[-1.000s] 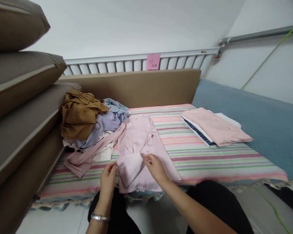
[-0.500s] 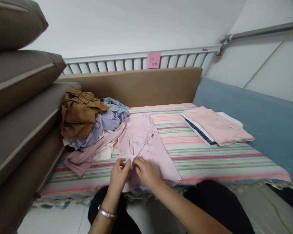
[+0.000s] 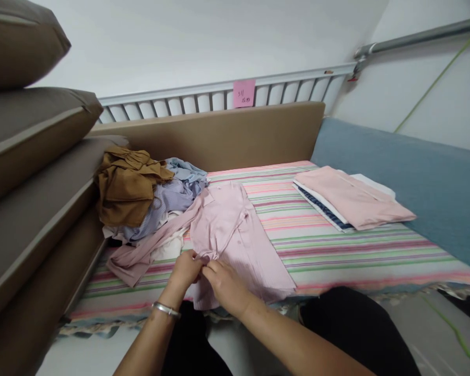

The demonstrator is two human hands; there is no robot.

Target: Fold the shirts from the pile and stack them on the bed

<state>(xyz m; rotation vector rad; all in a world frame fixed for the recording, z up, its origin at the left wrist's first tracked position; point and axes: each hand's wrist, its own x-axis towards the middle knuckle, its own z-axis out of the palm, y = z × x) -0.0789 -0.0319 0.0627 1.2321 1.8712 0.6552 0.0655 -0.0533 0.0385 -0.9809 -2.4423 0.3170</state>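
Observation:
A light pink button-up shirt [image 3: 258, 245] lies spread on the striped sheet, its collar toward the back and one sleeve stretched out to the left. Close together over its front, my two hands pinch the fabric. My left hand [image 3: 187, 269], with a silver bangle at the wrist, has its fingers closed on the shirt's front edge. Beside it, my right hand [image 3: 225, 282] also grips the cloth with bent fingers. The small part between the fingertips is hidden.
A heap of crumpled clothes, with a brown garment [image 3: 129, 183] on top, lies at left beside stacked cushions [image 3: 35, 193]. Folded clothes, a pink one [image 3: 356, 198] uppermost, rest on the right of the striped sheet [image 3: 360, 256]. A brown backboard [image 3: 235, 136] stands behind.
Both hands have shifted slightly left along the shirt's front and closed up, the left fingers now curled tighter. The view has tilted a little.

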